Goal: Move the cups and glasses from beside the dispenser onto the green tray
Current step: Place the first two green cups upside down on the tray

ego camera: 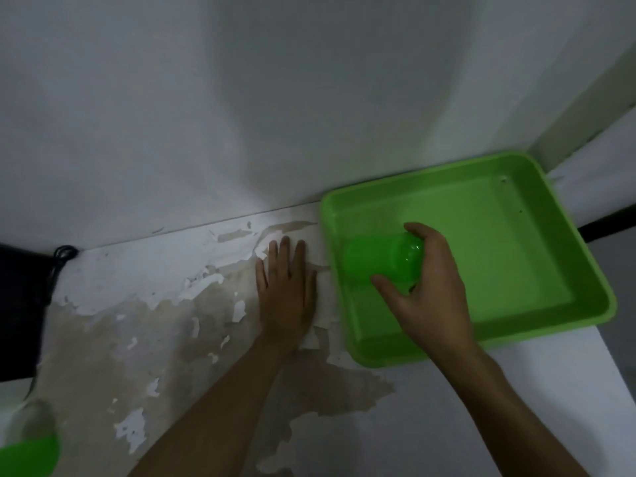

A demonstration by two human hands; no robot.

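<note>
- Peeling white-painted counter with brown bare patches runs along a plain white wall; light is dim and the view slightly blurred.
- Translucent green plastic cup is inside the tray's left part, at about three o'clock from the picture's centre, tipped so that its rounded base points right and toward the camera and its mouth points left.
- Whether the cup touches the tray floor cannot be told.
- Right hand grasps that cup around its base end: fingers curl over the far side, thumb presses the near side.
- Square, shallow, bright green plastic tray sits on the counter at the three o'clock side, its far edge close to the wall and its right corner near the counter's end.
- Apart from the cup and the hand, the tray's floor shows only a few small dark specks.
- Left hand lies flat on the counter, palm down, fingers straight and relaxed, holding nothing, just beside the tray's left rim, at nine o'clock from the cup.
- Both bare forearms enter from six o'clock.
- Second green plastic cup shows only partly at the eight o'clock corner, well apart from the tray.
- Dark object with a black cord stands at the nine o'clock edge against the wall; what it is cannot be told.
</note>
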